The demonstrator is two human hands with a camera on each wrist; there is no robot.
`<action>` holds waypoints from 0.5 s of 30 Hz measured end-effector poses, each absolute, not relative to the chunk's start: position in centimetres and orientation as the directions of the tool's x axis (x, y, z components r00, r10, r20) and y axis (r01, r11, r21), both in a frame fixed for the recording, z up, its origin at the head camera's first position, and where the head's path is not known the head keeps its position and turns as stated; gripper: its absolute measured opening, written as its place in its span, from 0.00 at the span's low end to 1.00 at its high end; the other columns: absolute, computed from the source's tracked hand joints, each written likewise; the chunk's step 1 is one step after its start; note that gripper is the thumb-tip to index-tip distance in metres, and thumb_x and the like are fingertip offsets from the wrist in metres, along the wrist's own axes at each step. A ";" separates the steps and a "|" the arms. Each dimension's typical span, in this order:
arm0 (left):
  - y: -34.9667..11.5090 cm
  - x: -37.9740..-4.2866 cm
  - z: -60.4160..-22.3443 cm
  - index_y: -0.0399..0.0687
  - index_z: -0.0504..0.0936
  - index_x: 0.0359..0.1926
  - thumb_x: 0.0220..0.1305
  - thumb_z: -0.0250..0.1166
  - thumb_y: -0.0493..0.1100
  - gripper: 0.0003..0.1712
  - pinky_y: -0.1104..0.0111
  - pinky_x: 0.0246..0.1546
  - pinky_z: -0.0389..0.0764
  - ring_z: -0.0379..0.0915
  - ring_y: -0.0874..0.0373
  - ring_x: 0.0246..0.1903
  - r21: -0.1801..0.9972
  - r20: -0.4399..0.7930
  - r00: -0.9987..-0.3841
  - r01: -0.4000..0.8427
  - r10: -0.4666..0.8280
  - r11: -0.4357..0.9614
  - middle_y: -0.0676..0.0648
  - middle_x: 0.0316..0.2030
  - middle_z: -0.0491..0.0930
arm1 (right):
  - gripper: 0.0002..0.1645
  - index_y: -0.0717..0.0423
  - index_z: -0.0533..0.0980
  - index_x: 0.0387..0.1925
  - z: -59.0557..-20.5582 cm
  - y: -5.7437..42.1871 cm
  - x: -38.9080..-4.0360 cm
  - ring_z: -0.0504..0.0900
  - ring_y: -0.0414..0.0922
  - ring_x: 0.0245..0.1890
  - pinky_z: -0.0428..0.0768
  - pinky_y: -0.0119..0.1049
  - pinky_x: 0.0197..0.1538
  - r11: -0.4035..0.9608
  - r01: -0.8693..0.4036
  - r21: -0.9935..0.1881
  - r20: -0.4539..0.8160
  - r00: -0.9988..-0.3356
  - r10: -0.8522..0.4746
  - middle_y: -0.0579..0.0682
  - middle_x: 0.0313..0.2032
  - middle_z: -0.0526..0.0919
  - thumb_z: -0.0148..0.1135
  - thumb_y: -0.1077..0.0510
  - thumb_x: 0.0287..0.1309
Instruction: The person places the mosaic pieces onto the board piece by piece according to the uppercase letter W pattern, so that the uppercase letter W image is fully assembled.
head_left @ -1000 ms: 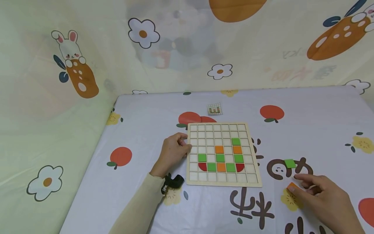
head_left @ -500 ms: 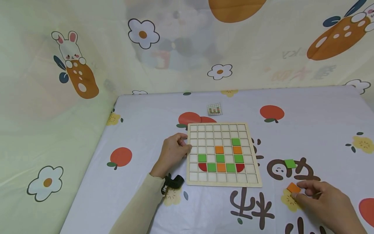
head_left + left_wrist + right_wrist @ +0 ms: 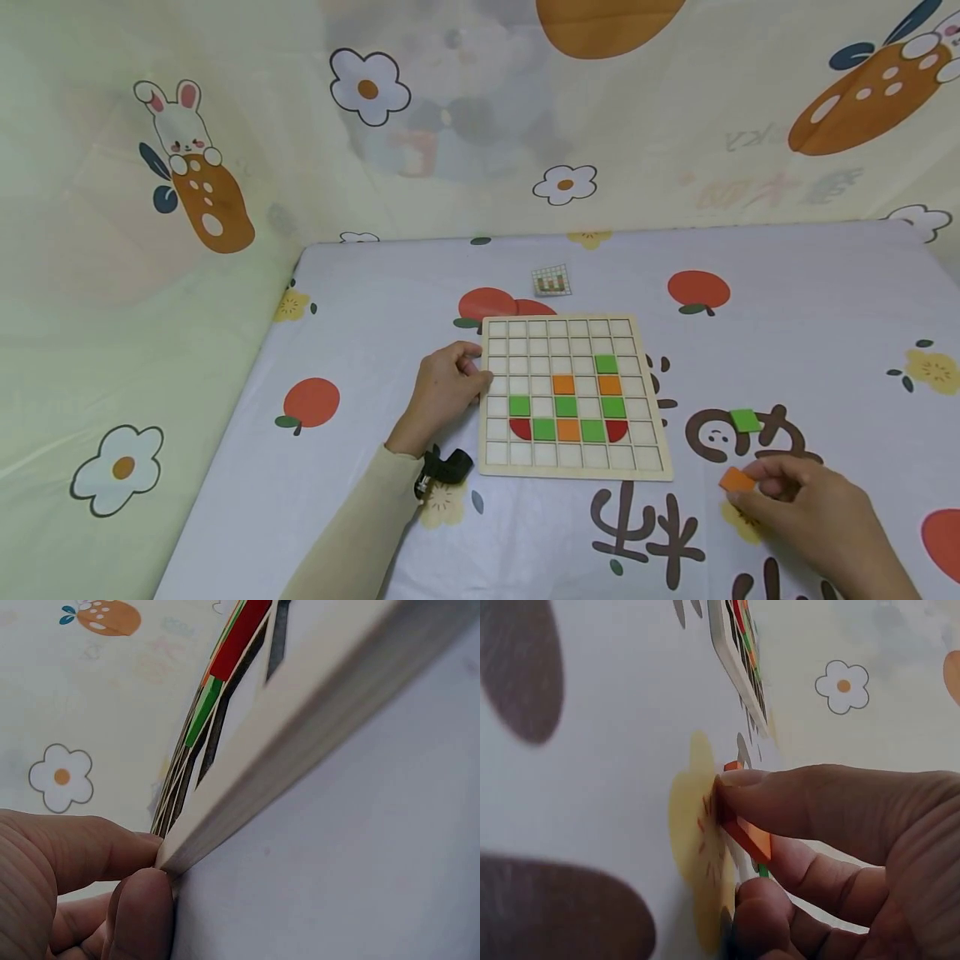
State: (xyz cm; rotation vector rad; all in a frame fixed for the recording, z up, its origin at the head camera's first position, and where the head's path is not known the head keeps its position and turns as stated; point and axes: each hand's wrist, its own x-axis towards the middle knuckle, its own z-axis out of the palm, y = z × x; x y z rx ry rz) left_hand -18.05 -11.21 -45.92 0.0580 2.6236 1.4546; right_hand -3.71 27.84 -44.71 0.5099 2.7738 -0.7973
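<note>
A square wooden grid board (image 3: 580,342) lies on the patterned cloth, with several green and orange square tiles and two red rounded tiles set in its cells. My left hand (image 3: 445,390) grips the board's left edge; the left wrist view shows thumb and finger (image 3: 112,851) right at a corner of the pale rim. To the right of the board, my right hand (image 3: 813,512) pinches an orange square tile (image 3: 737,479) between thumb and fingers. Seen from the right wrist, the tile (image 3: 751,840) is tilted, close over the cloth's yellow flower print.
One loose green tile (image 3: 745,420) lies on the cloth beyond the right hand. Behind the board is a small card (image 3: 551,280) with a grid picture. A printed cloth wall (image 3: 465,125) rises along the back and left of the table. A black strap device (image 3: 444,467) sits at the left wrist.
The orange tile came into fuller view in the right hand's fingers, then moved a little left with that hand. The left hand and board have stayed in place.
</note>
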 end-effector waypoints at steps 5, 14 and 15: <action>-11.2 -18.1 -46.0 0.38 0.82 0.58 0.64 0.70 0.37 0.21 0.70 0.24 0.76 0.77 0.60 0.20 0.846 -0.105 -0.990 -0.038 0.096 0.532 0.48 0.28 0.80 | 0.24 0.60 0.84 0.41 -44.7 27.9 -3.8 0.77 0.44 0.31 0.71 0.36 0.32 0.793 0.359 -0.491 -0.289 -0.927 0.240 0.45 0.29 0.83 0.79 0.46 0.53; -11.2 -18.0 -45.9 0.38 0.82 0.58 0.65 0.71 0.38 0.21 0.70 0.24 0.78 0.77 0.60 0.20 0.845 -0.113 -0.989 -0.044 0.097 0.533 0.48 0.29 0.80 | 0.16 0.60 0.85 0.46 -44.9 27.2 -3.7 0.75 0.40 0.25 0.73 0.31 0.27 0.765 0.285 -0.577 -0.207 -0.957 0.201 0.46 0.28 0.84 0.75 0.55 0.60; -11.2 -18.0 -45.9 0.38 0.82 0.58 0.65 0.71 0.38 0.22 0.70 0.24 0.78 0.77 0.60 0.20 0.845 -0.112 -0.989 -0.043 0.098 0.534 0.48 0.29 0.80 | 0.17 0.59 0.85 0.49 -44.9 27.1 -3.6 0.75 0.39 0.25 0.73 0.31 0.27 0.763 0.274 -0.585 -0.202 -0.961 0.190 0.46 0.29 0.84 0.74 0.56 0.61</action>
